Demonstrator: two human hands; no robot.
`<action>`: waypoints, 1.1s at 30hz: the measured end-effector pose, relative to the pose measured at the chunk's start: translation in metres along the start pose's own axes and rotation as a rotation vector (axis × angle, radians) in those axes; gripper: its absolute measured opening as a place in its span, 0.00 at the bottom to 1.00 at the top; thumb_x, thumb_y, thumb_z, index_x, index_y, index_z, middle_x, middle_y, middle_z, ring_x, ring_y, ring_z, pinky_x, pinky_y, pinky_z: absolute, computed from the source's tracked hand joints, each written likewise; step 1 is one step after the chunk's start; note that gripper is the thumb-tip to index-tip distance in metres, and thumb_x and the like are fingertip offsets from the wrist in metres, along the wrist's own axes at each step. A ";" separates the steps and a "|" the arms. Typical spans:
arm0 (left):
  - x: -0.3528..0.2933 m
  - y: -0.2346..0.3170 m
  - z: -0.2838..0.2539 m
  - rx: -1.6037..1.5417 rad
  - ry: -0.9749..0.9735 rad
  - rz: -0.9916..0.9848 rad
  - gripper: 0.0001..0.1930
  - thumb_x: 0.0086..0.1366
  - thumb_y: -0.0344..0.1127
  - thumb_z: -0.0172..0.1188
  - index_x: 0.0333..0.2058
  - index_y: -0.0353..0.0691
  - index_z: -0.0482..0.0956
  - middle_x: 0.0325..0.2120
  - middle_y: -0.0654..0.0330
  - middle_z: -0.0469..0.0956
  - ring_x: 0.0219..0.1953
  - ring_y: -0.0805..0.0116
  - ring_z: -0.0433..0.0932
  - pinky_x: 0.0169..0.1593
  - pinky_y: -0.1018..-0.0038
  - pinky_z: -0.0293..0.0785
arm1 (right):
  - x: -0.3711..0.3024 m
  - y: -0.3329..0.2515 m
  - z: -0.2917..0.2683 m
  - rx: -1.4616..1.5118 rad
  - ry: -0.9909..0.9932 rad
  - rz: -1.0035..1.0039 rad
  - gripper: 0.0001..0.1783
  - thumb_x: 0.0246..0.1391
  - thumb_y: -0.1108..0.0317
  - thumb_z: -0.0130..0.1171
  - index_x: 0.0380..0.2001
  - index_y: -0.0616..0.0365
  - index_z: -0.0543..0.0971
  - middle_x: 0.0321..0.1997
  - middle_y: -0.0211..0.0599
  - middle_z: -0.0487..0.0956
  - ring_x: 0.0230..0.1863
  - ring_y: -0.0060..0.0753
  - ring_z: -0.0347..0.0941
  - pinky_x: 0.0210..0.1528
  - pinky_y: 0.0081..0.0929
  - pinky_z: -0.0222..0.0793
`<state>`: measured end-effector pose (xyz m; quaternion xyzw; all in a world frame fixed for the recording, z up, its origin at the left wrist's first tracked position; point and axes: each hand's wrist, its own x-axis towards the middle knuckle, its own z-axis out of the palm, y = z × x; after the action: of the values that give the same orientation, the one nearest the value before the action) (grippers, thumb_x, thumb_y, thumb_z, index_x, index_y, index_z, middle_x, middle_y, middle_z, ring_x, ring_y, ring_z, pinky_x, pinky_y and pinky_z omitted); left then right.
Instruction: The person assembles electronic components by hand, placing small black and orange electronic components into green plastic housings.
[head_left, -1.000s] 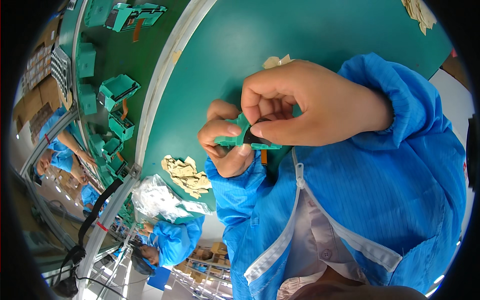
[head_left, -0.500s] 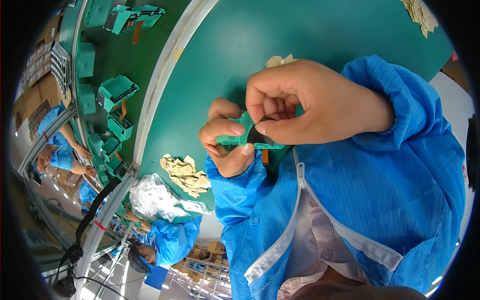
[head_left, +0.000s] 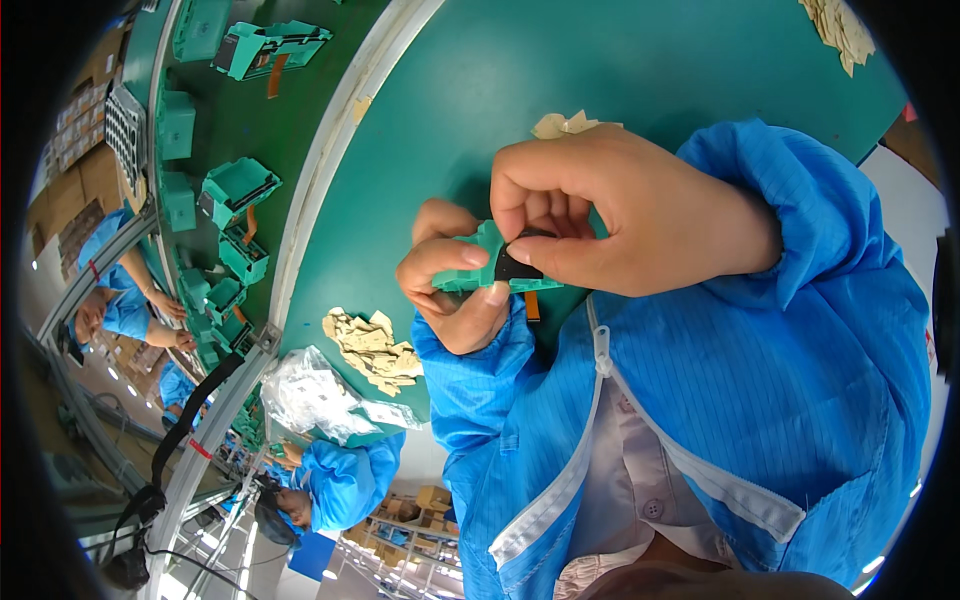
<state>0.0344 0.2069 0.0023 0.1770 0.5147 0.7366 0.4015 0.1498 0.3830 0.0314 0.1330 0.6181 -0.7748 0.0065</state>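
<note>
Just in front of my chest, my left hand is closed around a small green plastic housing, thumb on top and fingers round its left side. A black piece with tiny dots lies against the housing's right part. Thumb and index finger of my right hand pinch the upper end of this black piece; its other fingers are curled in. An orange ribbon strip hangs below the housing. My right hand partly covers the housing's right end.
Beige paper-like pieces lie in a pile at left, beyond my hands and at far right. A clear plastic bag sits beside the left pile. Past a pale rail, green housings stand in a line. Co-workers in blue work at left.
My right thumb and fingertips have shifted slightly upward, and more of the black piece shows. The housings beyond the rail sit slightly lower in the picture. My left hand keeps its hold.
</note>
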 end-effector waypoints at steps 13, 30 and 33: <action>0.002 -0.005 -0.007 -0.139 -0.188 0.104 0.15 0.54 0.34 0.63 0.42 0.47 0.76 0.35 0.57 0.65 0.37 0.62 0.72 0.41 0.66 0.76 | 0.012 0.019 -0.005 0.169 -0.284 0.043 0.20 0.70 0.54 0.49 0.32 0.59 0.76 0.23 0.22 0.64 0.26 0.14 0.56 0.28 0.21 0.53; 0.015 -0.001 0.008 0.334 -0.036 0.039 0.16 0.63 0.35 0.60 0.47 0.32 0.80 0.52 0.49 0.73 0.58 0.55 0.70 0.63 0.61 0.63 | 0.020 0.032 0.004 -0.213 0.084 -0.158 0.21 0.64 0.55 0.57 0.23 0.60 0.73 0.20 0.32 0.61 0.22 0.25 0.55 0.24 0.30 0.52; 0.007 -0.008 0.002 0.232 0.042 0.057 0.15 0.69 0.30 0.52 0.50 0.33 0.79 0.55 0.49 0.73 0.60 0.56 0.69 0.65 0.61 0.61 | 0.026 0.025 -0.007 -0.323 -0.060 -0.162 0.17 0.68 0.61 0.52 0.27 0.61 0.71 0.28 0.33 0.64 0.30 0.28 0.57 0.34 0.31 0.57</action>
<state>0.0350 0.2149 -0.0052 0.2213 0.5996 0.6867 0.3464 0.1303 0.3876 0.0007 0.0568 0.7427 -0.6670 -0.0159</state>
